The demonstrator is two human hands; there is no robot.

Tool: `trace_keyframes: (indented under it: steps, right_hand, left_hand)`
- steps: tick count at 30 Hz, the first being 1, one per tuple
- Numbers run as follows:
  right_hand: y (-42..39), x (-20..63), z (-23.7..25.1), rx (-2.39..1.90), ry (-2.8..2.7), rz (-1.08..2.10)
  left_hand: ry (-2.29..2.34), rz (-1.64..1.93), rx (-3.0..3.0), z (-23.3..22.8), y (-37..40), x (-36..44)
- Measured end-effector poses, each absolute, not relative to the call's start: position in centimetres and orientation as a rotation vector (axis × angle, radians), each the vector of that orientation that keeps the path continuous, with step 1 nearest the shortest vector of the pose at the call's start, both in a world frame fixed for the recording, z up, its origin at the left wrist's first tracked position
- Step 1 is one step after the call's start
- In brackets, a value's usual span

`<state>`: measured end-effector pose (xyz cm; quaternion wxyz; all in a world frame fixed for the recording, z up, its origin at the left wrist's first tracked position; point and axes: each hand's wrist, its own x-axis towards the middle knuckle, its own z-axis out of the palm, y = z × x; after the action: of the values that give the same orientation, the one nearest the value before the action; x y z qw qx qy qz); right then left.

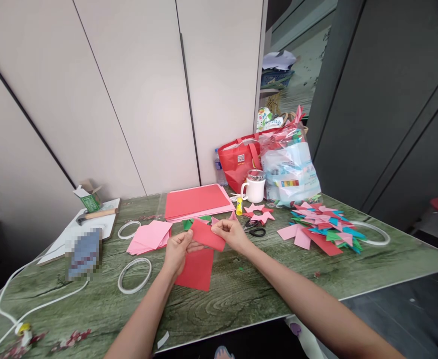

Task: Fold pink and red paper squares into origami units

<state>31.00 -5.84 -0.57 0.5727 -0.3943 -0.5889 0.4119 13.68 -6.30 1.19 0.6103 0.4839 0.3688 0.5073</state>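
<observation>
Both hands hold a folded piece of red paper (207, 234) above the middle of the table. My left hand (179, 249) pinches its left end, with some fingers behind it. At its right end, the thumb and fingers of my right hand (231, 234) close on the upper edge. Below the paper, a flat red sheet (195, 271) lies on the table, partly behind my left hand. A stack of pink paper squares (150, 235) is left of my left hand. Black-handled scissors (256, 231) lie just right of my right hand.
Rolls of white tape (134, 288) lie at left, near a hammer (98, 214) on a white board. Red and pink sheets (198, 200), a yellow glue stick (238, 206) and a white mug (255, 187) stand behind. Folded paper pieces (325, 222) are heaped at right. Bags (289, 169) stand at the back.
</observation>
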Motion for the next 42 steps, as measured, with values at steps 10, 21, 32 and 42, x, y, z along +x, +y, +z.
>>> trace_keyframes:
  steps: [10, 21, 32, 42]
  right_hand:
    - [-5.8, 30.2, -0.9, -0.912, -1.227, 1.027]
    - [-6.3, 29.1, -1.2, -0.885, -1.164, 1.017]
    - [-6.6, 28.9, -1.1, -0.896, -1.110, 0.945]
    - [-6.8, 28.6, -0.8, -0.891, -1.051, 0.932]
  left_hand:
    - [0.872, 1.203, 1.108, 1.2, -6.3, 13.9]
    - [0.889, 1.000, 1.265, -0.2, -7.0, 15.2]
    - [0.819, 0.828, 1.248, 0.2, -7.9, 15.6]
    - [0.820, 0.817, 1.260, -0.3, -7.9, 15.7]
